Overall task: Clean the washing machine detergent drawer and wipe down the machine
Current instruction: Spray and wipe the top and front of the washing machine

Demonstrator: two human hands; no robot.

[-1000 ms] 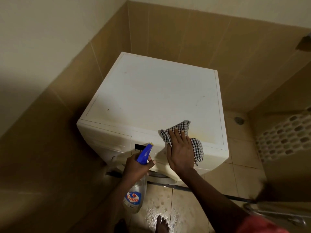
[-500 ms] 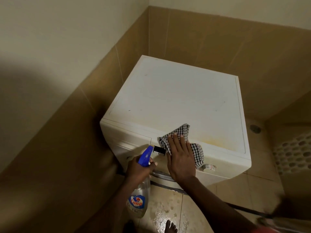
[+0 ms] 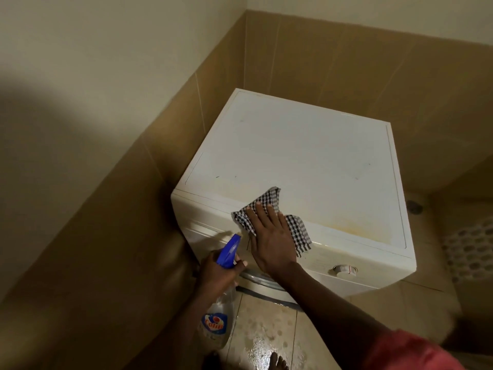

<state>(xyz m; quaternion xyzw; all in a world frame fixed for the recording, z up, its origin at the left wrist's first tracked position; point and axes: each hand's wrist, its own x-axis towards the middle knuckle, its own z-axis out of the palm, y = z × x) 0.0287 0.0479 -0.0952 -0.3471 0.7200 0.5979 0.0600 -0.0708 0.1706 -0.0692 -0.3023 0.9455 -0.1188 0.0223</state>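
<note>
- Right hand [image 3: 269, 236]: flat, fingers straight, pressing the checked cloth [image 3: 271, 198] onto the front edge of the washing machine [image 3: 293, 156] top. No grip, just palm pressure.
- Left hand [image 3: 216, 272]: curled round the neck of the spray bottle [image 3: 217, 320], held low just in front of the machine's front panel, blue trigger head [image 3: 228, 251] pointing up at it.
- Detergent drawer: can't make it out, front panel too foreshortened.
- Risk: the cloth overhangs the front lip and is only pinned, so a fast stroke could slide it off the edge.
- Risk: the yellow stain [image 3: 354, 226] sits well right of the cloth, so short strokes would miss it.
- Risk: the nozzle is close to the panel and near the dial [image 3: 344, 270], so a stray squeeze wets the controls.
- Risk: the floor [image 3: 266, 340] is wet and glossy, with a bare foot [image 3: 277, 361] on it. Leaning in for the far corner could cause a slip.
</note>
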